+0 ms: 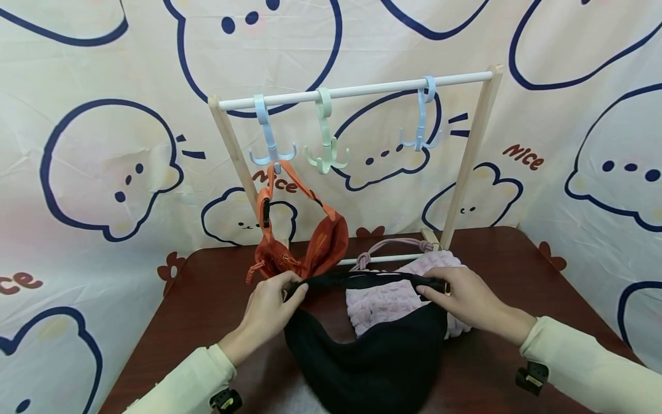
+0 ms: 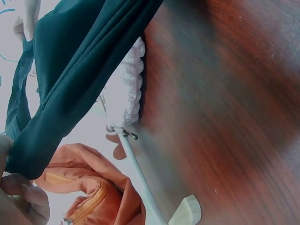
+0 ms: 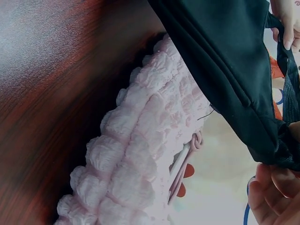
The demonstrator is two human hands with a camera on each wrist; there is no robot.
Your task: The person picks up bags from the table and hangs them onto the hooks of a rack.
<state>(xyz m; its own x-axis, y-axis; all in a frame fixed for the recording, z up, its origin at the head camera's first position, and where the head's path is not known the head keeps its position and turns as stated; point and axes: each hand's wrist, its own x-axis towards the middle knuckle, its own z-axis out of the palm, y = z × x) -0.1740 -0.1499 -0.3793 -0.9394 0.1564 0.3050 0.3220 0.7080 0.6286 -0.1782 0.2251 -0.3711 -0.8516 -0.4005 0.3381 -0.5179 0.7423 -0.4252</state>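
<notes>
A black cloth bag [image 1: 372, 362] hangs between both hands over the table, its strap stretched level at the top and its body sagging in a curve below. My left hand [image 1: 269, 307] pinches the strap's left end between thumb and fingers. At the other end, my right hand [image 1: 468, 296] grips the strap the same way. Behind the black bag lies a pale pink puffy bag [image 1: 383, 305] with a knotted handle [image 1: 393, 246], partly covered by it. An orange bag [image 1: 326, 247] hangs by its strap from the left blue hook [image 1: 270, 146], just beyond my left hand.
A rack with a white rod [image 1: 372, 88] and wooden side posts [image 1: 468, 161] stands at the back of the brown table [image 1: 207, 299]. A green hook [image 1: 326, 138] and another blue hook [image 1: 421, 121] hang from it. Behind is a cartoon-printed cloth [image 1: 114, 167].
</notes>
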